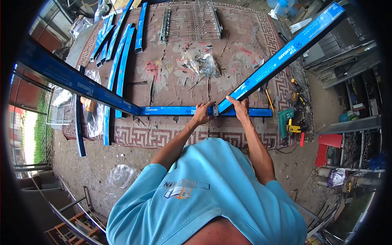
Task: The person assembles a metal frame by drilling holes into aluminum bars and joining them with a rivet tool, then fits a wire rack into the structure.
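Observation:
A long metal profile in blue "TOP STANDARD" film (167, 110) lies crosswise on the patterned table cover. My left hand (201, 114) is closed around it near its middle, fingers close to a small silver fitting (215, 110). A second blue-wrapped profile (281, 53) slants up to the far right, its near end at that fitting. My right hand (241, 108) grips this near end, thumb along the top. Another blue-wrapped profile (81, 83) slants in from the left and meets the crosswise one; my hands are apart from it.
Several more blue profiles (118, 61) lie at the back left. A wire rack (192, 22) and a clear bag of small hardware (201, 63) rest farther back. A green power drill (284, 121), a pencil (269, 99) and other tools lie at the right edge. Shelving (351, 126) stands right.

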